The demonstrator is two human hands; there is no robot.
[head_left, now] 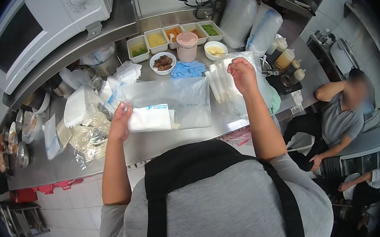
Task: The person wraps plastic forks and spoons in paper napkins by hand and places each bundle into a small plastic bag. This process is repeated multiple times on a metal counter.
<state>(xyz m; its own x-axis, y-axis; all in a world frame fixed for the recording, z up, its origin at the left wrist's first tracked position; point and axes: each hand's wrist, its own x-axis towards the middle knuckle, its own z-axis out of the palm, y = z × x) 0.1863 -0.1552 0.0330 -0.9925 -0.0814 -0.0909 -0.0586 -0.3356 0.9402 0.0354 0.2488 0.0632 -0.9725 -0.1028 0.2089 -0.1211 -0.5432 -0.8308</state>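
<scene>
My left hand (121, 121) is closed at the left edge of a clear plastic bag (192, 91) lying flat on the steel counter. White packets with blue print (150, 118) show at the bag's lower left, right beside my fingers. Raised over the counter on the other side, my right hand (243, 76) has its fingers curled together; whatever they may pinch is too small to make out. Beneath and beside it are long white wrapped rolls (216, 83) and more clear plastic sheeting (239, 109).
Food tubs (157, 39), a pink lidded container (187, 46), a bowl of brown pieces (163, 63) and a blue cloth (188, 69) line the back. Wrapped cutlery (93, 132) lies left, below a microwave (31, 38). Squeeze bottles (285, 58) and a seated person (343, 117) are right.
</scene>
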